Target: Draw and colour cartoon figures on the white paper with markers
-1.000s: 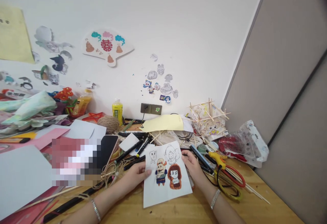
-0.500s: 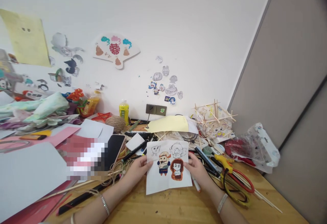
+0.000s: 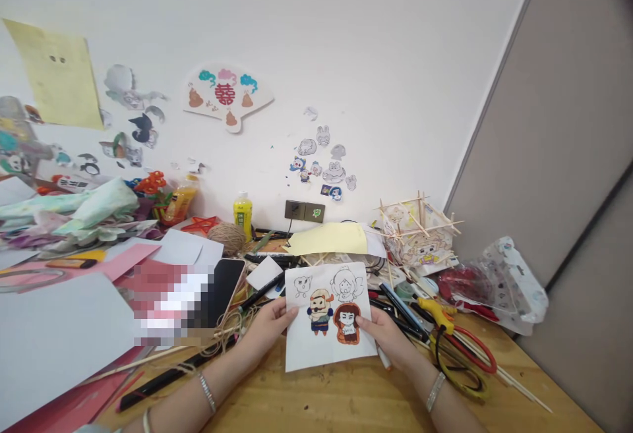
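A white sheet of paper [image 3: 316,352] with cartoon figures is held up above the wooden table's front. Two of its figures are coloured in, and the two upper ones are bare outlines. My left hand [image 3: 271,321] pinches the left edge, thumb on the front. On the right edge, my right hand [image 3: 384,333] has its thumb on the front, over the red-haired figure's side; its other fingers are behind the sheet. An orange-tipped marker [image 3: 384,358] shows just under my right hand; I cannot tell whether it is held or lies on the table.
Scissors [image 3: 465,360] and wooden sticks [image 3: 524,388] lie on the right. Several markers [image 3: 398,304] lie behind my right hand. To the left are a phone [image 3: 228,291], twine [image 3: 227,238] and stacked paper [image 3: 59,341]. A stick frame [image 3: 420,235] stands by the wall.
The sheet has tilted slightly, its right side lower and further right. My right thumb now reaches onto the red-haired figure. The whole view has shifted a little.
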Available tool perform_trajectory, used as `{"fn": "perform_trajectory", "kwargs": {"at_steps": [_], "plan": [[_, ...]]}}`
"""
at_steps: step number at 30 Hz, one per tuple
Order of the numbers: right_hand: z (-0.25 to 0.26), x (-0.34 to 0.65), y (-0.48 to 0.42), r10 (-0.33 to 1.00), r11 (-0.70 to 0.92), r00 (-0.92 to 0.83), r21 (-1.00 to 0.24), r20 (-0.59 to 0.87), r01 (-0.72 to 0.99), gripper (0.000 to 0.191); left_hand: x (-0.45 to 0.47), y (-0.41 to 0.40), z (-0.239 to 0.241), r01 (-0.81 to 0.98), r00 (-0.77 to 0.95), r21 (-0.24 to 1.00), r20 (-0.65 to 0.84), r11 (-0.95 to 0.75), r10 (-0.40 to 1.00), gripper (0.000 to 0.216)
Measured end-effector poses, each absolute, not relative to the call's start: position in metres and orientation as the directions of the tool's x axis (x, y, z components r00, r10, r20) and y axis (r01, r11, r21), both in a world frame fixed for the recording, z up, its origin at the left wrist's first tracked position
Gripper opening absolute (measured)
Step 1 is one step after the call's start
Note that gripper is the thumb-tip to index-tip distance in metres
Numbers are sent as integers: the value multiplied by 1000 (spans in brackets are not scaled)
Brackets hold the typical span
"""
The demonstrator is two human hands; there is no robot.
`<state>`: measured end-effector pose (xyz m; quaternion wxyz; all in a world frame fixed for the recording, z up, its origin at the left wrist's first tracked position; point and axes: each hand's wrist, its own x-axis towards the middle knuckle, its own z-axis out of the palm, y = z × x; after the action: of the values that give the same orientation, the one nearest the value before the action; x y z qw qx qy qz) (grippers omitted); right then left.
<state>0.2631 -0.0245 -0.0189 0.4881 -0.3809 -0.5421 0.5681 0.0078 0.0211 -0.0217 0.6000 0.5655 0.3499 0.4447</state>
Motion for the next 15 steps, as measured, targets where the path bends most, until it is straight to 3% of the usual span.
{"fn": "perform_trajectory", "kwargs": {"at_steps": [7,11,15], "plan": [[-16,263,-28,972,52,-218,-987,84,-149,46,8,5,-12,-200,512,976,32,83,859,56],[-16,261,-28,961,69,-259,-992,95,-108,47,11,-1,-10,-119,563,978,-77,172,823,55],[-20,262,-23,958,205,-235,-966,165,157,51,12,2,-12,-103,489,982,-88,157,868,55]]}}
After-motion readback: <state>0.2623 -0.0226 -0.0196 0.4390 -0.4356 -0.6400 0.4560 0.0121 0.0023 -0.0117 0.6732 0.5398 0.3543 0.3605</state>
